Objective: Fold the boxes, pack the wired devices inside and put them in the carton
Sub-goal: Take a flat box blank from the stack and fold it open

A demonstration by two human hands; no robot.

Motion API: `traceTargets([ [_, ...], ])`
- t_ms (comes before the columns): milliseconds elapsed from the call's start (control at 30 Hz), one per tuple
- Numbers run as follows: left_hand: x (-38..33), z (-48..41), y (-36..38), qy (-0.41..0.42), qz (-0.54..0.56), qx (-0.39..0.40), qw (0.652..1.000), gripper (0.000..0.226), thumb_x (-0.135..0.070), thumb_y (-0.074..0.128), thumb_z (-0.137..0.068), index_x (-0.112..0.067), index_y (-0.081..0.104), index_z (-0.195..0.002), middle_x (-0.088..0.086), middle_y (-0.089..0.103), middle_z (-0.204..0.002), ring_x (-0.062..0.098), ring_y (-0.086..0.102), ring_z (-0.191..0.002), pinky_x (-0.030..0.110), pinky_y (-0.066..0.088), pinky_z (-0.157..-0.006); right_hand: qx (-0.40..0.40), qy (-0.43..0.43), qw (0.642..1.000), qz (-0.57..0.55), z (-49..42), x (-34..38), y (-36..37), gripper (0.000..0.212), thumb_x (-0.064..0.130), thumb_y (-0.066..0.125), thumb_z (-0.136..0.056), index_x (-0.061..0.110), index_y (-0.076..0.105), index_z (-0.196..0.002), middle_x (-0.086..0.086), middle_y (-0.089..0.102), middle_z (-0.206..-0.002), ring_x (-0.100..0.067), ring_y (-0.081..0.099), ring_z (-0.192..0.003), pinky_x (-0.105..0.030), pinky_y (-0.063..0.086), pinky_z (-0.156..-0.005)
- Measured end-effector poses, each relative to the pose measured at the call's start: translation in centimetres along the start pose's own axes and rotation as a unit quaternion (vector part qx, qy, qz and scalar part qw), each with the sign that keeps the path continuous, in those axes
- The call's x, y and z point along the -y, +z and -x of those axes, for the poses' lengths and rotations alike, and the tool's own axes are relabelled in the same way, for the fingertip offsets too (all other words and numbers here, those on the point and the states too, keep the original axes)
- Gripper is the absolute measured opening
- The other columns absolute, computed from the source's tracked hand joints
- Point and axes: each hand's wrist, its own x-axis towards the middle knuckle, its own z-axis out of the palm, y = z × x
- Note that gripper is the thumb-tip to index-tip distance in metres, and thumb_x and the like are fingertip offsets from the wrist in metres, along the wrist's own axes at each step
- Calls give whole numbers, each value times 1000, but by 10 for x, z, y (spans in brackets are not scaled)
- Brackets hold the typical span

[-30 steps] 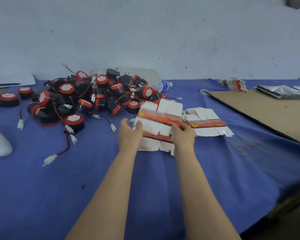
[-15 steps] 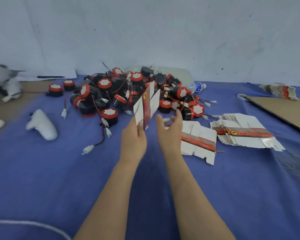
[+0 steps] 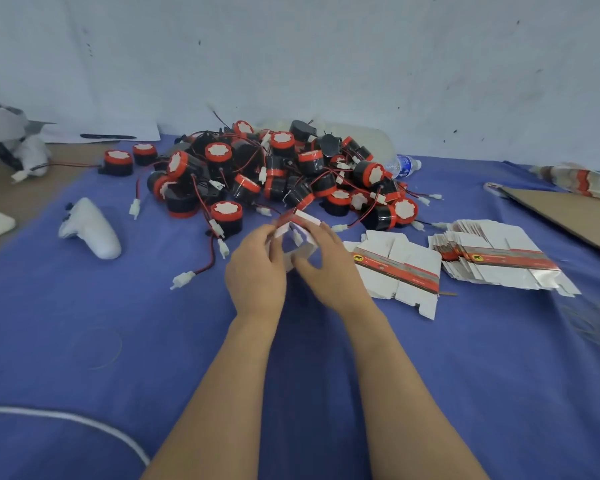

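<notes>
**Q:** Item 1, the box (image 3: 303, 220): where did you have it?
**A:** Between both hands, raised off the blue cloth (image 3: 118, 323), just in front of the pile of wired devices (image 3: 281, 174). Half a second before, it stood flat and on edge in your left hand alone. Now it was spread open into a hollow sleeve and sat lower.

**Q:** Item 2, the hands?
**A:** Your left hand (image 3: 257, 268) pinched the box's left side, fingers curled onto it. Your right hand (image 3: 329, 268), which had hung open beside the box, was now curled round its right side.

**Q:** Item 3, stock nearby?
**A:** One flat box (image 3: 399, 268) lay just right of your right hand. A stack of flat boxes (image 3: 499, 258) lay beyond it. Both lay as before. A cardboard sheet (image 3: 575, 216) lay at the far right, with a banded bundle (image 3: 575, 178) behind it.

**Q:** Item 4, the rest?
**A:** A white controller (image 3: 90, 230) to the left, a water bottle (image 3: 404, 166) behind the pile, and a white cable (image 3: 84, 420) at the near left.

**Q:** Anything in the way?
**A:** A lead with a white plug (image 3: 184, 280) trailed from the pile toward your left hand, near but not touching. Your hands hid the box's near end.
</notes>
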Motion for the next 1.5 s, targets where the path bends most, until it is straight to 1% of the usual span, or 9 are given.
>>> traceTargets([
  [133,-5,6,4,79,-3,42,996,20,-26,54,-97,-20,69,-108,-9,69,-104,11,60,-97,29,50,-77,-99,120,987,43,-4,-3,2,25,20,39,-99,15,63,-108,1,59,-91,-17,50,-81,-26,32,-60],
  [233,-6,5,9,91,56,67,992,16,-24,60,-93,-18,69,-105,-11,61,-119,7,49,-116,18,42,-93,-110,128,981,98,-3,-9,1,33,24,36,-102,14,66,-109,-6,68,-100,-21,56,-85,-26,35,-67],
  [467,-7,5,9,-95,263,152,948,42,-24,31,-105,-25,29,-147,-25,43,-127,-25,41,-107,-6,30,-83,-173,143,971,78,-4,-11,2,29,22,36,-103,11,60,-92,2,52,-74,-19,48,-70,-28,32,-58],
  [633,-1,4,15,-59,178,195,963,53,-31,44,-100,-24,27,-149,-2,14,-160,9,11,-147,19,17,-109,-181,182,966,11,-6,-9,-1,21,9,37,-97,11,52,-83,1,52,-73,-17,49,-69,-27,39,-55],
  [833,4,1,15,-111,228,155,955,50,-25,53,-97,-26,36,-145,-20,47,-123,1,42,-117,20,36,-94,-158,164,972,-48,-4,-9,-3,27,12,39,-99,13,66,-97,1,59,-84,-17,52,-77,-27,39,-65],
  [1100,7,-1,14,-123,205,118,964,39,-15,47,-98,-28,48,-135,-9,55,-125,10,51,-111,15,40,-76,-168,153,962,-153,-3,-4,-3,50,34,45,-100,15,42,-54,-1,43,-55,-19,42,-60,-34,37,-60],
  [1233,8,-2,13,-151,180,34,971,27,-10,47,-97,-30,53,-115,-12,55,-97,11,55,-87,9,37,-55,-76,123,958,-247,-1,7,-3,62,48,37,-99,-10,58,-99,-27,61,-105,-39,55,-101,-50,49,-92],
  [1367,9,-5,12,-161,163,-14,973,32,-9,45,-98,-23,56,-125,-15,50,-93,9,48,-86,15,37,-63,12,107,959,-260,1,7,-4,33,31,41,-102,19,59,-127,13,64,-117,-8,54,-119,-24,43,-102],
  [1500,4,-1,11,-127,150,-21,980,36,-8,45,-98,-26,55,-128,-26,52,-87,5,49,-86,14,39,-69,-4,75,974,-213,0,1,-5,36,26,51,-98,23,54,-134,9,60,-128,-7,55,-117,-22,48,-95],
])
